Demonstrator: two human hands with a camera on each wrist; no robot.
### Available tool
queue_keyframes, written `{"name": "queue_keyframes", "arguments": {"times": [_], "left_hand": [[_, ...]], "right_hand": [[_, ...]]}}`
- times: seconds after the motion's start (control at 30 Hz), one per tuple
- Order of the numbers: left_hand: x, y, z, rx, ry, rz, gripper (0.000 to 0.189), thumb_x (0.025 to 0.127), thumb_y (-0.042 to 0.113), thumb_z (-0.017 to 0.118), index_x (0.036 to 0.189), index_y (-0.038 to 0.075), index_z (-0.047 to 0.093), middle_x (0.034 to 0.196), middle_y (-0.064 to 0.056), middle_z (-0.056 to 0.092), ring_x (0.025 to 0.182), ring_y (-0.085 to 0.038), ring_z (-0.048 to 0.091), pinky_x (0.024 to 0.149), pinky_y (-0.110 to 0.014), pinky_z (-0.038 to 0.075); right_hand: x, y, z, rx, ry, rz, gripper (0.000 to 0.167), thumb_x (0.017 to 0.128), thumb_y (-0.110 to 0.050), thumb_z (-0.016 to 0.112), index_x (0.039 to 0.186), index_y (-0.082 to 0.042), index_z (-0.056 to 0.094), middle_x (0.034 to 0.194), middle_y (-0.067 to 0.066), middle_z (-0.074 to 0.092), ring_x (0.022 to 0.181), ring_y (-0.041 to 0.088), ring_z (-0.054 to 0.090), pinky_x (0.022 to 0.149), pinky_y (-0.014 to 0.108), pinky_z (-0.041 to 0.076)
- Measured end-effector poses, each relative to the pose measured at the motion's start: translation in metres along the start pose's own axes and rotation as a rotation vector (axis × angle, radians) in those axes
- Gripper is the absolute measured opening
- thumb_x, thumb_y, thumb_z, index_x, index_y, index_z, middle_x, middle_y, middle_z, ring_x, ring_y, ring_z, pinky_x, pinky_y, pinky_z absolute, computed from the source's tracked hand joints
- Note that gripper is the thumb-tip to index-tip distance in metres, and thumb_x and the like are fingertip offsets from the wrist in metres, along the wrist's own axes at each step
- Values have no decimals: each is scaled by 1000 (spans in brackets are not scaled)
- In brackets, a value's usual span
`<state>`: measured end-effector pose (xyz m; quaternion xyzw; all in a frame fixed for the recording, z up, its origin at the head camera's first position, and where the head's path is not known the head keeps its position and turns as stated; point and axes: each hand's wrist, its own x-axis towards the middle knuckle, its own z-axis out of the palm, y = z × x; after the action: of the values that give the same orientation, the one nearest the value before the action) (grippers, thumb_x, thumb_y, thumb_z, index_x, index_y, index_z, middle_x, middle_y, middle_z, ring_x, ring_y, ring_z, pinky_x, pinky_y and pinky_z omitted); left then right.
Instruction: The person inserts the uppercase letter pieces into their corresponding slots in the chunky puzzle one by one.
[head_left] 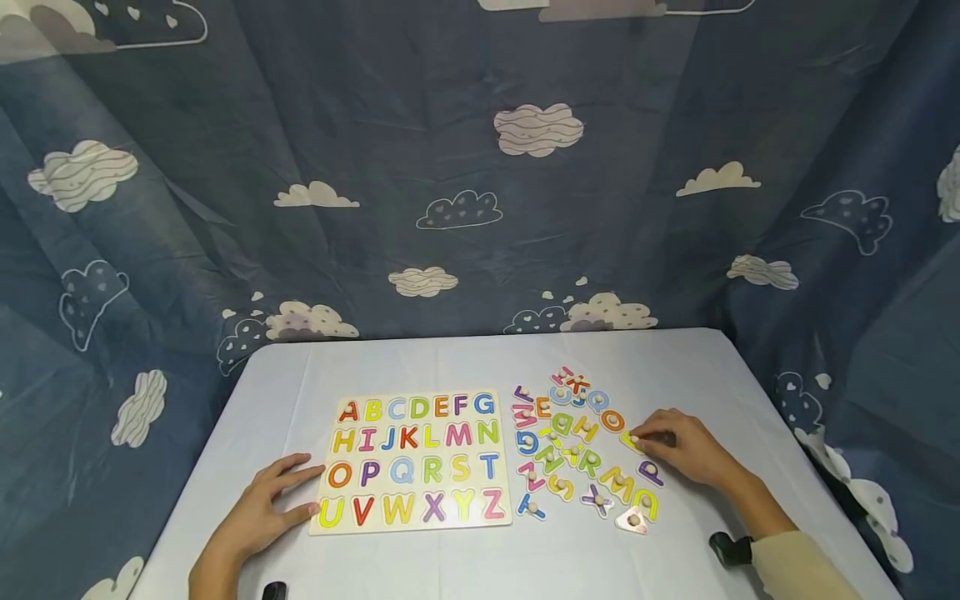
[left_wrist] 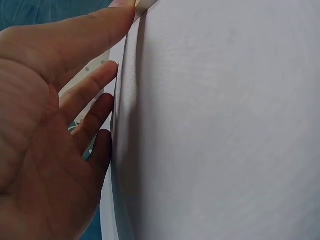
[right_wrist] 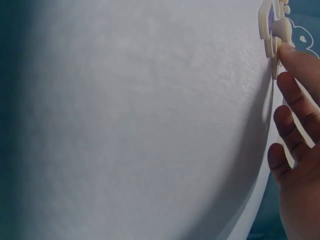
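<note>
A pale alphabet puzzle board [head_left: 411, 492] with rows of coloured letters lies left of centre on the table. My left hand [head_left: 258, 508] rests at its left edge, thumb and fingers extended, fingertips touching the rim. In the left wrist view the thumb meets a corner of the board [left_wrist: 145, 7]. To the right of the board, knobbed letter pieces lie scattered. My right hand [head_left: 686, 450] pinches a yellow letter piece [head_left: 630, 441] at the right side of this group; the fingertips partly cover it. A purple P piece [head_left: 650, 473] lies just below that hand.
Among the loose pieces are an orange O [head_left: 612, 421], a purple X [head_left: 597, 501] and a white triangular piece [head_left: 632, 521]. The white-covered table [head_left: 420, 575] stands before a dark blue cloud-patterned cloth [head_left: 465, 267]. A black object [head_left: 729, 550] is beside the right wrist.
</note>
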<state>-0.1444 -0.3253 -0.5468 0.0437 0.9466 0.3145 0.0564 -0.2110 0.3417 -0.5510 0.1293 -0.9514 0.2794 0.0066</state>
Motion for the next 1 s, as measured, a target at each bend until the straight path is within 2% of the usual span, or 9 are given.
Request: {"name": "queue_keyframes", "arguments": {"times": [0.2,0.47,0.73,1.0], "left_hand": [[-1,0,1,11,3,9,62,79,42,87,134,19,71,153,-14,50,145,-47,36,110,-78,32],[-1,-1,1,4,5,23,60,79,40,88,133,18,71,153,-14,50,144,-47,37,109,-78,33],[-1,0,0,28,-4,19,61,79,43,87,134,20,71,153,-13,51,143,-47,38,109,-78,34],[-1,0,0,21,-10,5,62,79,43,86,135,19,70,154,-13,49,144,-47,37,110,-77,34]], "right_hand": [[-1,0,2,5,14,31,17,87,-23,84,104,-25,80,96,-14,70,95,10,56,86,29,53],[3,-5,3,21,48,36,17,87,-21,84,104,-23,79,98,-9,71,103,18,61,95,47,53],[13,-21,-1,-4,86,15,18,86,-24,85,104,-21,80,95,-9,71,97,16,59,88,44,55],[35,-48,2,55,129,-21,19,88,-28,83,104,-18,80,97,-6,71,100,21,59,90,49,53]]}}
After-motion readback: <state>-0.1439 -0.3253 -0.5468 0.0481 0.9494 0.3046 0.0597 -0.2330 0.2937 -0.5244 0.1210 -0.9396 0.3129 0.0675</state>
